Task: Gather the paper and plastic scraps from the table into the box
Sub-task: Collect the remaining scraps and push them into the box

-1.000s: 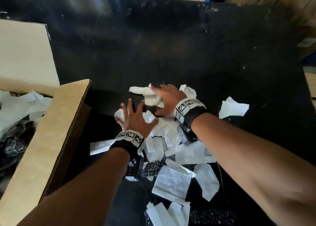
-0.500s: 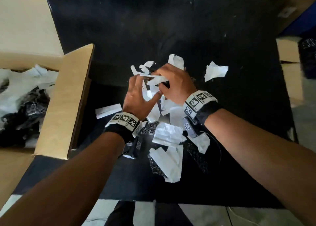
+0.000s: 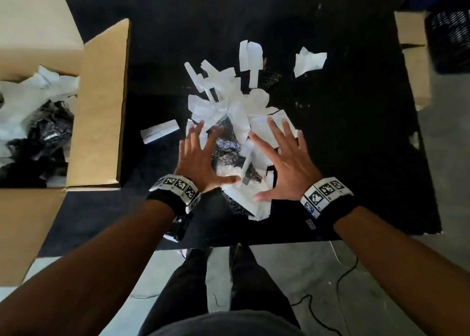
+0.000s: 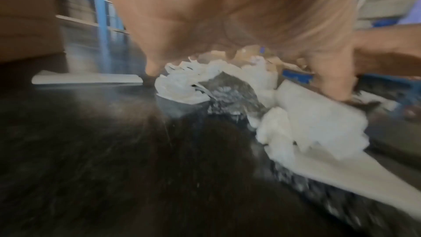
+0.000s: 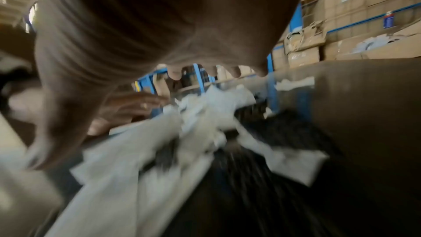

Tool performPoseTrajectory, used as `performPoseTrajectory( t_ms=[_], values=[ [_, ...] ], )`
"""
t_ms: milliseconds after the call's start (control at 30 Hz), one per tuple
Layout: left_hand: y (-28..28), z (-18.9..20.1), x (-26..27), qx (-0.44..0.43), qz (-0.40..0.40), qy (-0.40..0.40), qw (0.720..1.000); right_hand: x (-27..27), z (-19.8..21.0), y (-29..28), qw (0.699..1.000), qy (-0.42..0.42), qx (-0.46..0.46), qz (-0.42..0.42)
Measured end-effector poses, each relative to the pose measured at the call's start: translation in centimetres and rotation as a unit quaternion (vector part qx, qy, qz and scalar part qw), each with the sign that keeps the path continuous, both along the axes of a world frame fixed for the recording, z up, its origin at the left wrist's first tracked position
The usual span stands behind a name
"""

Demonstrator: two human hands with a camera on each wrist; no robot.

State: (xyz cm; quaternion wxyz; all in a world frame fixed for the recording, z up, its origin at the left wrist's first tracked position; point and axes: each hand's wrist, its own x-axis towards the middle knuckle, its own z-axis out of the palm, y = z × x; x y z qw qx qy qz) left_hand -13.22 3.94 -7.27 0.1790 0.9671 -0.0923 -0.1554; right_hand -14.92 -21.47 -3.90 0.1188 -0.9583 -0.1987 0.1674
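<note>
Half a second ago both hands were pinching scraps up in the air; now left hand and right hand are spread flat, fingers splayed, over the pile on the table. Nothing new reached the box, so probably a fresh scoop next

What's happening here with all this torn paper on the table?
A person is clearing scraps off a black table into a cardboard box at their left. Both hands are spread flat, the left hand and the right hand on either side of a heap of white paper and dark crinkly plastic, as if to scoop it together. Nothing is lifted yet. A folded strip and a crumpled piece lie apart from the heap. The box already holds similar scraps.
</note>
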Motion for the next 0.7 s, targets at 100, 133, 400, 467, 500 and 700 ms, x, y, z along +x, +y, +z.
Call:
performPoseTrajectory(
  t_ms=[100,133,400,467,500,700],
  values=[
    [-0.8,-1.1,-1.7,0.042,-0.136,0.075,0.987,-2.4,-2.3,-0.5,0.997,0.045,-0.056,0.02],
    [-1.1,-1.5,-2.2,0.058,-0.168,0.08,0.981,-2.7,-3.1,-0.5,0.997,0.055,-0.059,0.022],
    [-2.5,-3.3,-0.6,0.03,-0.088,-0.019,0.996,2.2,-5.7,1.5,0.998,0.005,0.015,-0.064],
    [-3.0,-2.7,0.7,0.011,-0.051,-0.055,0.997,4.2,-5.4,2.2,0.996,-0.025,0.034,-0.082],
    [-3.2,-2.2,1.2,0.017,-0.038,-0.073,0.996,5.0,-5.2,2.4,0.995,-0.031,0.038,-0.087],
    [-3.0,0.7,3.3,0.018,0.037,-0.12,0.992,6.1,-2.0,0.9,0.998,-0.02,0.032,-0.052]
  ],
)
